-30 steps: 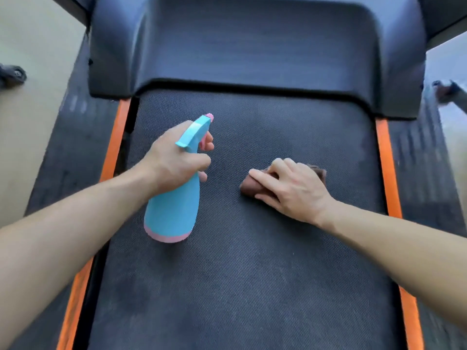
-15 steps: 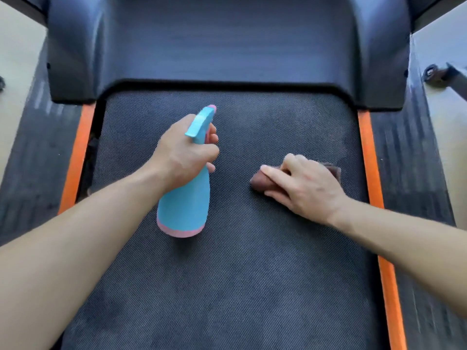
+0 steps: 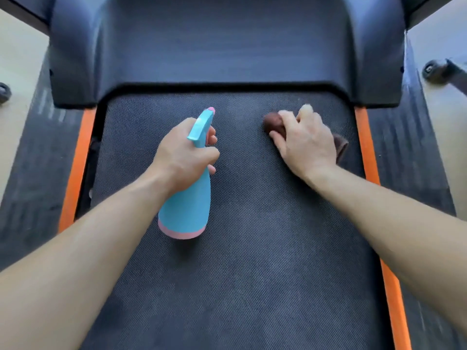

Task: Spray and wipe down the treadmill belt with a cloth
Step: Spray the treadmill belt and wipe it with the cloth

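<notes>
The dark textured treadmill belt (image 3: 252, 274) fills the middle of the view. My left hand (image 3: 182, 157) grips the neck of a light blue spray bottle (image 3: 187, 208) with a pink base and pink nozzle tip, held just above the belt with the nozzle pointing away from me. My right hand (image 3: 305, 142) presses a brown cloth (image 3: 274, 122) onto the belt near its far right part, fingers curled over the bunched cloth. Part of the cloth shows behind the hand at the right.
Orange strips (image 3: 75, 173) and dark ribbed side rails (image 3: 35, 157) run along both sides of the belt. The dark motor cover (image 3: 227, 46) rises at the far end. Beige floor lies on either side, with a small black wheel (image 3: 434, 72) at the right.
My right hand has slid the cloth forward and to the right, toward the motor cover. The left hand keeps its grip on the bottle, held in about the same place over the belt.
</notes>
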`<action>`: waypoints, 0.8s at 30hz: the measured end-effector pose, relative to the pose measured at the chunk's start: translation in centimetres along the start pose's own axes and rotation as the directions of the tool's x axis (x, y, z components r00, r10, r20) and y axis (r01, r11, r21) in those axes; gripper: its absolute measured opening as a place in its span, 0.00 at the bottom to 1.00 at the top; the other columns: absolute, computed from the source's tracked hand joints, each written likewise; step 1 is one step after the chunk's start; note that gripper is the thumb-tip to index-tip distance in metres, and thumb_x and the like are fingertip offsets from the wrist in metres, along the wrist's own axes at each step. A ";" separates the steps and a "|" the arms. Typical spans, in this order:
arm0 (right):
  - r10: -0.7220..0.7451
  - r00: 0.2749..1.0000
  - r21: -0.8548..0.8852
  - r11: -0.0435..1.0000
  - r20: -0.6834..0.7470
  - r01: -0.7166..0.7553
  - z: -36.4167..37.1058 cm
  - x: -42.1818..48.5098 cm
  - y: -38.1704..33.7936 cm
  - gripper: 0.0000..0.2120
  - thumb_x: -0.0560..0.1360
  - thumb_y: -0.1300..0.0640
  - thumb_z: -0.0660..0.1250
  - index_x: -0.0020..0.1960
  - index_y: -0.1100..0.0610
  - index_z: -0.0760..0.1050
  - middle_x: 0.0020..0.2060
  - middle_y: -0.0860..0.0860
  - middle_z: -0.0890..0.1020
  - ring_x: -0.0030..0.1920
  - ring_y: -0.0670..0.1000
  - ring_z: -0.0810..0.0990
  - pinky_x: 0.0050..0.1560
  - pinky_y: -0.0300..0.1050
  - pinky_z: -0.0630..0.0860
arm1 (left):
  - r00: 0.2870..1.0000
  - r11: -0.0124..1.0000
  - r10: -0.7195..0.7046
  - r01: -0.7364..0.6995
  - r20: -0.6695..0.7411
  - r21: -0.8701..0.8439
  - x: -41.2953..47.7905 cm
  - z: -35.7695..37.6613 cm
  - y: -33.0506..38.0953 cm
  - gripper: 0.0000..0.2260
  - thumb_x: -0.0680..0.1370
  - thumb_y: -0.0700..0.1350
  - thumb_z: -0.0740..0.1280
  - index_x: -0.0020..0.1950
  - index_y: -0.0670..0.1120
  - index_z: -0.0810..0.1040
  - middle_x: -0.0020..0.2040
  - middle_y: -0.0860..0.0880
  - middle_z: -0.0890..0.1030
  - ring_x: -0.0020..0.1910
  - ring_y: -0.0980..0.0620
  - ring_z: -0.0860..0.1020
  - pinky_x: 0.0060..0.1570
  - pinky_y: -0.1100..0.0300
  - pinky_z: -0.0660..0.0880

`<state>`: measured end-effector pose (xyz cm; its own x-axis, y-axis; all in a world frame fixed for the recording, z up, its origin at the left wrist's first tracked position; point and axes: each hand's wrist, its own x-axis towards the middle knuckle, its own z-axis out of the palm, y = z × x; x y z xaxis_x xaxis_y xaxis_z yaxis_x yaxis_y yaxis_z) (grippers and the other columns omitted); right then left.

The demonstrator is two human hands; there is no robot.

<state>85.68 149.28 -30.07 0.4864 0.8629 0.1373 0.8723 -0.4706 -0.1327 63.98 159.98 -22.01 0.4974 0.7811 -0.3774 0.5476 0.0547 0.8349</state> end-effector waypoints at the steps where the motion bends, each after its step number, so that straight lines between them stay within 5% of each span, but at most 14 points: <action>1: -0.137 0.991 -0.003 0.991 -0.009 0.137 -0.2 -2.4 -0.8 0.22 0.78 0.41 0.61 0.64 0.55 0.74 0.52 0.61 0.74 0.48 0.63 0.75 0.44 0.58 0.77 | 1.000 1.000 -0.003 0.003 -0.007 -0.030 0.0 -0.1 0.0 0.13 0.72 0.35 0.69 0.52 0.50 0.78 0.51 0.51 0.82 0.36 0.50 0.83 0.41 0.51 0.86; 4: -0.562 0.823 0.081 0.827 0.077 0.557 -0.1 -8.0 -0.9 0.24 0.79 0.40 0.59 0.65 0.55 0.75 0.47 0.58 0.73 0.43 0.60 0.73 0.40 0.55 0.76 | 0.999 0.990 -0.004 -0.001 -0.033 -0.139 -0.2 -0.8 0.0 0.17 0.68 0.38 0.67 0.49 0.58 0.75 0.46 0.53 0.79 0.40 0.52 0.80 0.39 0.54 0.85; 6: -0.625 0.775 0.093 0.781 0.096 0.618 -0.2 -6.6 0.1 0.24 0.80 0.39 0.59 0.66 0.54 0.75 0.47 0.58 0.73 0.43 0.60 0.74 0.39 0.54 0.76 | 0.999 0.981 -0.016 0.007 -0.048 -0.192 -0.4 -1.2 -0.2 0.17 0.69 0.37 0.67 0.48 0.59 0.75 0.45 0.54 0.79 0.41 0.53 0.80 0.40 0.54 0.85; 10: -0.163 0.986 0.067 0.985 0.038 0.160 0.4 1.3 -0.8 0.23 0.78 0.40 0.63 0.67 0.52 0.73 0.56 0.60 0.72 0.53 0.63 0.75 0.48 0.60 0.79 | 0.998 0.976 -0.029 0.016 -0.059 -0.215 -0.5 -1.4 -1.0 0.17 0.70 0.35 0.67 0.48 0.58 0.75 0.45 0.52 0.79 0.41 0.51 0.80 0.37 0.55 0.85; 13: 0.070 0.997 0.062 0.996 0.014 -0.071 0.9 5.1 -2.5 0.22 0.79 0.42 0.64 0.65 0.56 0.70 0.60 0.59 0.71 0.57 0.63 0.74 0.51 0.59 0.76 | 0.997 0.973 -0.055 0.040 -0.062 -0.228 -0.5 -1.1 -1.4 0.16 0.68 0.38 0.67 0.48 0.58 0.76 0.45 0.52 0.80 0.38 0.52 0.81 0.37 0.53 0.85; 16: -0.009 0.999 0.045 0.999 -0.039 0.011 1.2 3.4 -5.0 0.20 0.78 0.43 0.66 0.59 0.57 0.72 0.55 0.59 0.74 0.52 0.62 0.76 0.47 0.58 0.77 | 0.994 0.975 -0.059 0.038 -0.091 -0.218 -0.5 -1.0 -1.5 0.15 0.70 0.37 0.68 0.49 0.56 0.76 0.45 0.52 0.80 0.32 0.60 0.80 0.41 0.48 0.86; 18: -0.279 0.959 0.068 0.957 -0.047 0.282 1.5 0.3 -6.2 0.19 0.75 0.43 0.68 0.55 0.57 0.74 0.50 0.59 0.76 0.47 0.62 0.77 0.42 0.57 0.78 | 0.992 0.974 -0.064 0.038 -0.110 -0.225 -0.5 -1.0 -1.5 0.18 0.75 0.30 0.66 0.50 0.55 0.76 0.46 0.50 0.79 0.32 0.62 0.79 0.41 0.49 0.86; 20: -0.534 0.846 0.068 0.844 -0.007 0.533 1.8 -0.6 -5.9 0.19 0.75 0.41 0.67 0.56 0.56 0.76 0.49 0.58 0.76 0.46 0.61 0.77 0.39 0.55 0.79 | 0.993 0.978 -0.054 0.031 -0.109 -0.204 -0.6 -0.9 -1.5 0.20 0.76 0.30 0.66 0.49 0.56 0.75 0.48 0.49 0.79 0.33 0.58 0.80 0.38 0.53 0.85; 22: -0.470 0.883 0.063 0.881 0.012 0.468 1.6 2.1 -5.4 0.20 0.76 0.40 0.66 0.58 0.55 0.76 0.51 0.58 0.75 0.48 0.62 0.77 0.40 0.56 0.79 | 0.993 0.980 -0.048 0.027 -0.104 -0.199 -0.8 -1.0 -1.5 0.17 0.73 0.35 0.69 0.49 0.58 0.75 0.48 0.50 0.80 0.34 0.53 0.81 0.37 0.54 0.85; 24: -0.167 0.986 0.043 0.985 -0.007 0.167 1.8 6.1 -5.4 0.20 0.78 0.41 0.65 0.60 0.56 0.74 0.55 0.59 0.73 0.53 0.63 0.75 0.44 0.57 0.78 | 0.994 0.981 -0.066 0.048 -0.091 -0.189 -0.8 -1.2 -1.4 0.16 0.66 0.42 0.67 0.48 0.60 0.75 0.48 0.51 0.80 0.34 0.50 0.83 0.39 0.51 0.85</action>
<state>83.83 157.37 -30.26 0.3340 0.9281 0.1643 0.9384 -0.3112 -0.1499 62.00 160.01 -22.36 0.3971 0.8290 -0.3938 0.4339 0.2085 0.8765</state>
